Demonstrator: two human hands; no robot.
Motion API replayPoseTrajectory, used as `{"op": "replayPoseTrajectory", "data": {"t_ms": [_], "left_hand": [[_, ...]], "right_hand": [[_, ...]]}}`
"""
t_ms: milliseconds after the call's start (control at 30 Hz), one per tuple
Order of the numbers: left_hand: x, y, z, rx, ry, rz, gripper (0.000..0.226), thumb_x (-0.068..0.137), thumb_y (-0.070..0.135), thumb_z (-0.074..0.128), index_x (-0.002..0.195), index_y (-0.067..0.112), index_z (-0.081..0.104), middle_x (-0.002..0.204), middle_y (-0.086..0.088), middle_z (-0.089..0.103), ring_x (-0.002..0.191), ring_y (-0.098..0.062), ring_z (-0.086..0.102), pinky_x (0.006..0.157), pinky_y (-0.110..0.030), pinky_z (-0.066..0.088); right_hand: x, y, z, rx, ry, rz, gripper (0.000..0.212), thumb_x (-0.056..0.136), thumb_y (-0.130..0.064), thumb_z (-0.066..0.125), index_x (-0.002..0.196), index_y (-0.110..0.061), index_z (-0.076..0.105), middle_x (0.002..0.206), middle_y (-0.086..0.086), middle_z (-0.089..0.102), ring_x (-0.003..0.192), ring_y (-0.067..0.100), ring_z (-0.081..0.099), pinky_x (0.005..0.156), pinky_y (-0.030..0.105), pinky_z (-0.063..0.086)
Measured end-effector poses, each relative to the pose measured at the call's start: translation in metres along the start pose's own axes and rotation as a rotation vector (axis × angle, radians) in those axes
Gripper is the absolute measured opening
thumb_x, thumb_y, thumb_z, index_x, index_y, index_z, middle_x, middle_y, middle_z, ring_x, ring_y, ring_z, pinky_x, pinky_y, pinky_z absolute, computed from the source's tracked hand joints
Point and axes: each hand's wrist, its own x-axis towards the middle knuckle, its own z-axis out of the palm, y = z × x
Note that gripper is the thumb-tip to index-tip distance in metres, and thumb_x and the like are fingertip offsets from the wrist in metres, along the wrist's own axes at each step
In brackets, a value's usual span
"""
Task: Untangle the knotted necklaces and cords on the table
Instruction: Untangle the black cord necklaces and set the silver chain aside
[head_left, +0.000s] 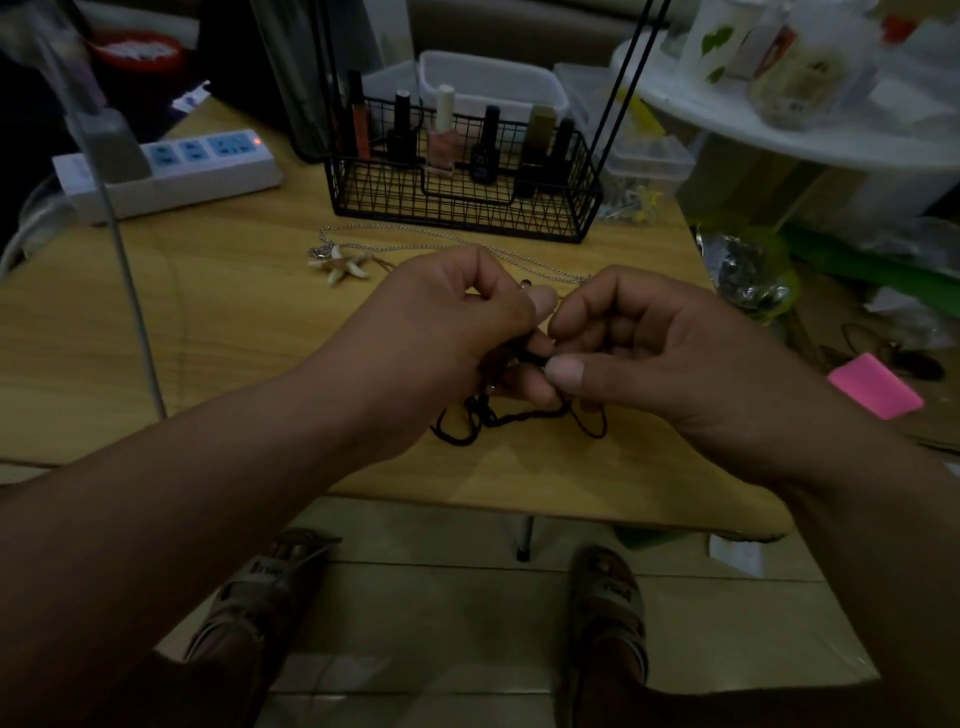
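Observation:
A knotted black cord (498, 418) hangs in loops just above the wooden table (218, 332). My left hand (441, 332) and my right hand (644, 348) meet over the table's middle, and both pinch the cord's knot between thumb and fingertips. The knot itself is mostly hidden by my fingers. Behind my hands a thin silver chain necklace (415, 235) lies stretched across the table. A pale star-shaped pendant (340, 265) rests at its left end.
A black wire basket (462, 208) holding several nail polish bottles stands at the table's back. A white power strip (171, 174) lies back left, with a grey cable (130, 291) running down. A pink pad (875, 384) lies on the floor at right.

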Motion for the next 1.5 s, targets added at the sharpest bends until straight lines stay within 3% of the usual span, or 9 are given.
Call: {"op": "replayPoseTrajectory", "data": {"t_ms": [167, 400, 700, 867, 1033, 1100, 1233, 1333, 1500], "left_hand": [[-0.001, 0.001, -0.001, -0.029, 0.023, -0.04, 0.017, 0.1, 0.019, 0.067, 0.095, 0.008, 0.054, 0.075, -0.011, 0.073, 0.063, -0.027, 0.074, 0.053, -0.024, 0.054], [-0.001, 0.006, -0.006, 0.064, -0.097, 0.0, 0.007, 0.105, 0.016, 0.053, 0.11, 0.012, 0.057, 0.085, -0.014, 0.075, 0.076, -0.037, 0.076, 0.07, -0.04, 0.058], [-0.004, 0.003, -0.006, 0.276, -0.154, 0.105, 0.004, 0.099, 0.008, 0.065, 0.1, 0.005, 0.064, 0.09, -0.011, 0.078, 0.078, -0.022, 0.078, 0.062, -0.016, 0.054], [-0.002, 0.002, -0.007, 0.169, -0.146, 0.126, 0.01, 0.099, 0.009, 0.062, 0.101, 0.0, 0.065, 0.093, -0.012, 0.079, 0.087, -0.028, 0.078, 0.077, -0.035, 0.065], [0.005, 0.0, -0.013, 0.512, 0.034, 0.328, 0.007, 0.095, 0.026, 0.071, 0.091, 0.025, 0.077, 0.09, 0.003, 0.074, 0.085, -0.01, 0.069, 0.072, -0.016, 0.054], [0.008, -0.001, -0.016, 0.569, 0.055, 0.361, 0.006, 0.093, 0.031, 0.073, 0.089, 0.027, 0.076, 0.09, 0.005, 0.072, 0.088, -0.011, 0.068, 0.075, -0.021, 0.053], [0.011, -0.001, -0.016, 0.557, 0.046, 0.372, 0.017, 0.089, 0.039, 0.071, 0.09, 0.022, 0.073, 0.087, 0.007, 0.073, 0.084, -0.009, 0.067, 0.071, -0.017, 0.05], [0.012, -0.001, -0.019, 0.583, 0.064, 0.362, 0.009, 0.094, 0.032, 0.071, 0.09, 0.023, 0.07, 0.084, 0.003, 0.07, 0.079, -0.007, 0.063, 0.066, -0.016, 0.048], [0.014, 0.008, -0.033, 0.58, 0.17, 0.256, 0.014, 0.104, 0.033, 0.056, 0.095, 0.025, 0.064, 0.087, 0.004, 0.071, 0.08, -0.008, 0.066, 0.072, -0.029, 0.053]], "right_hand": [[0.001, -0.001, 0.001, -0.005, 0.051, -0.052, 0.019, 0.081, -0.024, 0.072, 0.093, -0.01, 0.069, 0.082, 0.004, 0.07, 0.076, 0.014, 0.064, 0.072, 0.026, 0.055], [0.008, 0.003, -0.007, 0.444, 0.158, 0.101, 0.015, 0.083, -0.016, 0.067, 0.098, -0.011, 0.066, 0.081, 0.002, 0.067, 0.072, 0.012, 0.065, 0.064, 0.022, 0.055], [0.014, 0.005, -0.002, 0.57, 0.174, 0.108, 0.013, 0.091, -0.021, 0.062, 0.099, -0.012, 0.065, 0.084, 0.004, 0.069, 0.074, 0.012, 0.065, 0.064, 0.023, 0.054], [0.02, 0.006, 0.004, 0.742, 0.185, 0.192, 0.049, 0.109, -0.039, 0.034, 0.118, -0.004, 0.066, 0.106, 0.015, 0.076, 0.092, 0.024, 0.073, 0.077, 0.033, 0.057], [0.021, 0.009, 0.011, 0.634, 0.022, 0.182, 0.086, 0.095, -0.07, 0.033, 0.132, 0.003, 0.062, 0.11, 0.022, 0.071, 0.095, 0.033, 0.069, 0.084, 0.039, 0.056], [0.018, 0.01, 0.014, 0.567, -0.046, 0.113, 0.078, 0.089, -0.066, 0.047, 0.129, -0.002, 0.064, 0.105, 0.014, 0.071, 0.095, 0.026, 0.068, 0.084, 0.034, 0.055], [0.016, 0.012, 0.018, 0.485, -0.06, 0.074, 0.018, 0.094, -0.019, 0.065, 0.109, -0.014, 0.07, 0.079, -0.007, 0.063, 0.079, 0.007, 0.061, 0.08, 0.028, 0.051], [0.018, 0.017, 0.017, 0.476, 0.04, 0.158, 0.015, 0.091, -0.026, 0.067, 0.095, -0.014, 0.075, 0.069, -0.003, 0.05, 0.068, 0.011, 0.051, 0.081, 0.035, 0.047], [0.02, 0.018, 0.008, 0.477, 0.202, 0.198, 0.027, 0.086, -0.034, 0.069, 0.094, -0.009, 0.068, 0.059, -0.006, 0.036, 0.055, 0.009, 0.031, 0.054, 0.024, 0.038]]}}
